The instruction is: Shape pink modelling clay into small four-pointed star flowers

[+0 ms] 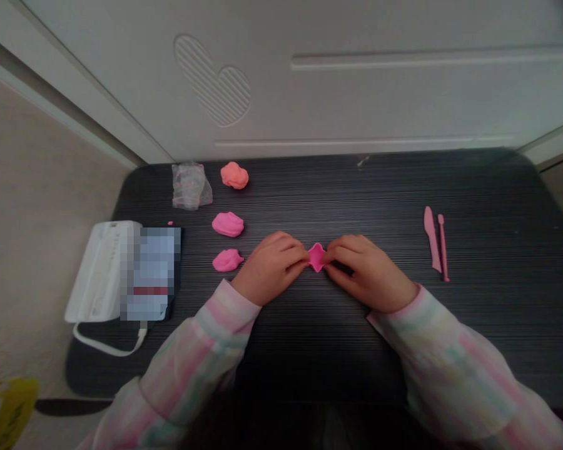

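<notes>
A small, thin piece of bright pink modelling clay [316, 257] is stretched between my two hands, with points at its top and bottom. My left hand [273, 265] pinches its left edge, and my right hand [363, 269] pinches the right edge between thumb and fingers. Just left of my left hand lies a pink clay lump [227, 260]. Another pink lump [228, 224] sits behind it, and an orange-coral lump [234, 175] is farther back.
A crumpled clear bag [191, 186] lies at the back left. A phone [152, 275] is cabled to a white power bank [101, 272] at the left edge. On the right lie a pink plastic knife [432, 239] and a thin pink modelling tool [443, 248] on the dark table [328, 344].
</notes>
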### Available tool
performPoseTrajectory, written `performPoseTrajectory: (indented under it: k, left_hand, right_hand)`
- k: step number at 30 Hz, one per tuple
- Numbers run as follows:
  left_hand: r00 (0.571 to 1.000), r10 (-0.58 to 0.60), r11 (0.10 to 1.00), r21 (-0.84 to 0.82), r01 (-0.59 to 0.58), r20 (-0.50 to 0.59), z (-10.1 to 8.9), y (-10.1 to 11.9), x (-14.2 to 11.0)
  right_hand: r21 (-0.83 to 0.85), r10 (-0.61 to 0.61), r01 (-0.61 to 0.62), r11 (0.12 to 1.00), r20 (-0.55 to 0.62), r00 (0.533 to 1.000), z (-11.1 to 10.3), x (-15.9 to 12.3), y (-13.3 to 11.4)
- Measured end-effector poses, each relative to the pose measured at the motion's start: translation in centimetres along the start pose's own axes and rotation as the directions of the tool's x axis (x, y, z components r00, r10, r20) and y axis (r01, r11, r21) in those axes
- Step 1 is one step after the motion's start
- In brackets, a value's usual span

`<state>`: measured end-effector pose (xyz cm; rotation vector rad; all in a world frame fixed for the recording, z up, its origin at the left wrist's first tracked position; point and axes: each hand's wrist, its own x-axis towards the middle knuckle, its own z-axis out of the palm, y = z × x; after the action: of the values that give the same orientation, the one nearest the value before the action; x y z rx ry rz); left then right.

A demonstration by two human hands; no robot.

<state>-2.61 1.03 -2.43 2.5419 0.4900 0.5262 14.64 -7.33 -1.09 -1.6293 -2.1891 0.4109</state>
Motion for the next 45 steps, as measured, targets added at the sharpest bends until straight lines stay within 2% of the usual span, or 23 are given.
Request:
performPoseTrajectory:
  k: [6, 13, 19, 28, 33, 36, 42, 45]
  left_hand:
    - [1.0, -0.012, 1.0, 0.002, 0.012, 0.001, 0.0, 0.0, 0.0]
    - [0.997, -0.054, 0.997, -0.055, 0.057, 0.056, -0.6, 0.2, 0.0]
    - [0.982, -0.188, 0.979, -0.089, 0.186, -0.013, -0.9, 0.8, 0.1]
    - [0.994, -0.104, 0.994, -0.044, 0.102, -0.031, -1.0, 1.2, 0.1]
    - [0.993, -0.054, 0.998, -0.012, 0.056, 0.105, -1.1, 1.4, 0.0]
    - [0.988, -0.063, 0.998, -0.001, 0.064, 0.14, -0.9, 1.4, 0.0]
    - [0.994, -0.072, 0.997, -0.03, 0.075, 0.085, -0.3, 0.8, 0.0]
    - [0.997, -0.071, 0.996, -0.05, 0.072, 0.027, -0.1, 0.5, -0.1]
  right_hand:
    - [0.003, -0.003, 0.003, 1.0, -0.014, 1.0, 0.2, 0.0, 0.1]
    - [0.062, 0.016, -0.016, 0.998, 0.003, 1.0, -0.2, -0.2, -0.1]
    - [0.163, 0.163, -0.147, 0.976, -0.087, 0.983, -0.5, -0.1, -0.4]
    - [0.077, 0.205, -0.2, 0.977, -0.068, 0.976, -0.2, 0.2, 0.0]
    - [0.043, 0.194, -0.193, 0.98, -0.029, 0.981, -0.4, 0.1, -0.2]
    - [0.03, 0.193, -0.194, 0.981, 0.009, 0.981, -0.6, 0.1, -0.4]
    - [0.088, 0.122, -0.134, 0.987, 0.13, 0.984, -1.5, -0.2, -0.4]
    - [0.146, 0.117, -0.132, 0.98, 0.105, 0.988, -2.1, -0.3, -0.2]
